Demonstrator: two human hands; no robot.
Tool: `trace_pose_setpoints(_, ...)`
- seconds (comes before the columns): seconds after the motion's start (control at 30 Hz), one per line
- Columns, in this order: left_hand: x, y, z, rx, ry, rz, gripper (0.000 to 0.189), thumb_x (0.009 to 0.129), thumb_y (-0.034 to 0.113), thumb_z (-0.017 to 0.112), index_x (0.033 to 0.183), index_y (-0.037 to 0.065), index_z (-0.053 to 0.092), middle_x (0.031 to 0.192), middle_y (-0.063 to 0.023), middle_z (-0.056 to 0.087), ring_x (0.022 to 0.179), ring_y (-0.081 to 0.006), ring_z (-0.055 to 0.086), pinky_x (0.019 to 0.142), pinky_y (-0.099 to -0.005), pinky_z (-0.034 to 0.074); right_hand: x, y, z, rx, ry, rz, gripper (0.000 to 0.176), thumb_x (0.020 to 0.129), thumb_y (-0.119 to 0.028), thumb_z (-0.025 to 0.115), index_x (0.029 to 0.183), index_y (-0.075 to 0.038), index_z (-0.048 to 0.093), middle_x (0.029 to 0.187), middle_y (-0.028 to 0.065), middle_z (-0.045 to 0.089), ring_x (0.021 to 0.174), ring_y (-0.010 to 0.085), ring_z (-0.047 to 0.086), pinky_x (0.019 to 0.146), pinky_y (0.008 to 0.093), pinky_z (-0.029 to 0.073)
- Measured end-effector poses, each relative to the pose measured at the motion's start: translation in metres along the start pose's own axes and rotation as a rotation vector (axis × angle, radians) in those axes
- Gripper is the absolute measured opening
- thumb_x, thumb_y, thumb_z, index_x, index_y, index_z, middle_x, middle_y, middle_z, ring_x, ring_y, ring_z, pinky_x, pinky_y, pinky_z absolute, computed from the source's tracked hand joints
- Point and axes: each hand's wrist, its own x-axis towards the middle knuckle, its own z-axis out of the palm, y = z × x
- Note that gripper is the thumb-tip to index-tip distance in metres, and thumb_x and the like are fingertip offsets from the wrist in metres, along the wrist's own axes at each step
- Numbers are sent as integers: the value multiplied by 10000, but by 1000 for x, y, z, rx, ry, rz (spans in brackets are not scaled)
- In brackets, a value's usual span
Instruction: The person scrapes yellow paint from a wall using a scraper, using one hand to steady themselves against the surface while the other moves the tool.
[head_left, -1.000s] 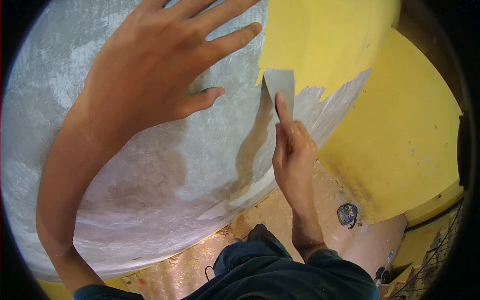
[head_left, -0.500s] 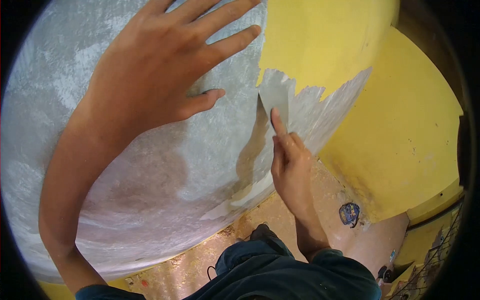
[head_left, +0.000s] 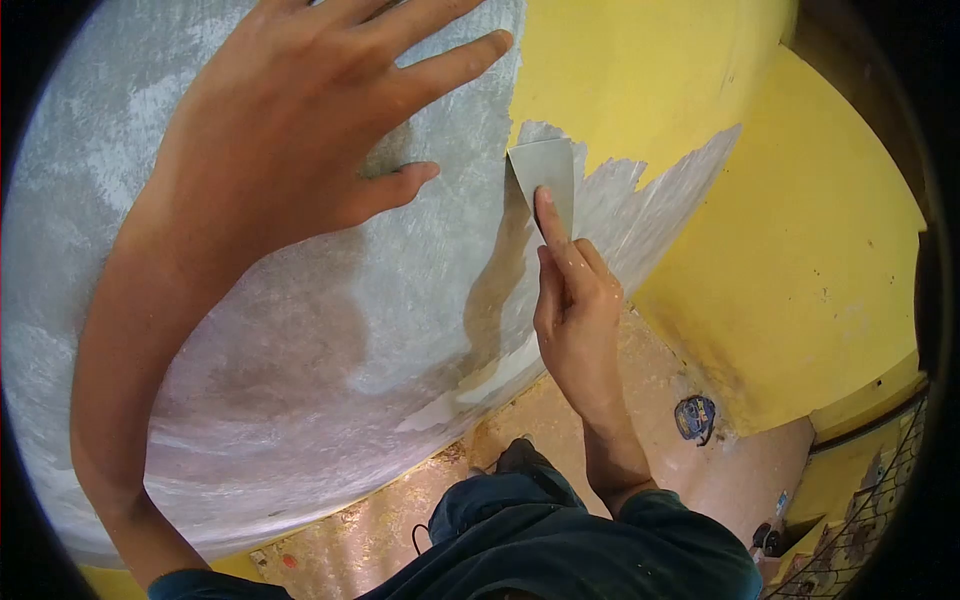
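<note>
Head camera: right hand (head_left: 584, 325) grips flat grey metal scraper (head_left: 551, 165), one finger extended on blade, just below jagged edge of smooth yellow wall layer (head_left: 630, 75). Left hand (head_left: 295, 110), fingers spread, holding nothing, left of yellow layer over patchy grey wall (head_left: 420, 285); can't tell if touching.

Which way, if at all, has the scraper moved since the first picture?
Yes, the scraper has moved down the picture, away from the jagged-edged yellow paint.
</note>
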Motion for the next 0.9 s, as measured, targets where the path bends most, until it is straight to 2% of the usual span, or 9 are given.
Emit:
trace_pose_setpoints(0.07,0,-2,1,-5,-8,-6,777,904,691,661,1465,161,576,1595,-175,441,1516,-367,359,1274,-591,234,-7,1,4,20,14,-4,620,970,97,605,1524,-182,575,727,140,454,617,226,433,606,336,419)
trace_pose_setpoints(0.13,2,-1,3,79,-19,2,780,899,687,668,1464,156,577,1594,-179,441,1518,-370,356,1269,-593,245,-14,2,6,27,-3,8,619,971,97,604,1523,-182,576,724,137,456,615,225,433,605,336,418)
trace_pose_setpoints(0.27,1,0,1,14,17,5,777,898,683,673,1458,152,583,1596,-182,440,1516,-373,361,1263,-596,258,6,-4,1,37,60,-35,619,970,99,604,1524,-176,575,720,133,460,614,224,440,607,334,420)
trace_pose_setpoints(0.4,1,-1,3,51,-8,-3,771,894,682,678,1447,150,596,1584,-183,457,1511,-376,370,1259,-598,265,-4,-3,2,9,25,-33,623,969,101,604,1527,-176,572,723,134,468,615,228,441,610,334,422)
trace_pose_setpoints(0.5,0,-2,6,27,30,-8,768,893,683,679,1442,150,601,1577,-181,465,1510,-375,372,1259,-597,265,-8,0,3,37,-10,10,622,972,101,602,1528,-175,570,729,136,477,619,229,445,609,336,420)
trace_pose_setpoints(0.57,2,0,1,17,44,4,768,893,684,678,1440,150,602,1575,-181,468,1510,-375,372,1257,-597,267,2,0,0,16,29,-6,666,927,70,638,1531,-201,570,750,149,521,638,303,550,635,416,478)
trace_pose_setpoints(0.63,3,1,-13,-74,-130,-35,769,894,684,678,1441,149,602,1577,-181,466,1510,-376,371,1258,-598,266,-1,-2,-3,-2,22,4,667,926,73,637,1531,-201,570,751,150,524,640,303,553,637,416,479)
trace_pose_setpoints(0.73,-1,-1,1,-7,7,-2,766,892,683,683,1436,148,605,1579,-180,463,1513,-373,366,1263,-595,262,-11,0,0,5,-13,22,668,927,78,633,1531,-200,570,752,152,527,641,301,553,638,417,481)
trace_pose_setpoints(0.9,0,0,-1,48,-35,1,768,898,683,678,1447,153,592,1584,-176,456,1517,-368,359,1267,-592,258,1,1,-2,44,49,-22,667,932,81,625,1534,-200,566,755,154,524,635,300,543,637,417,478)
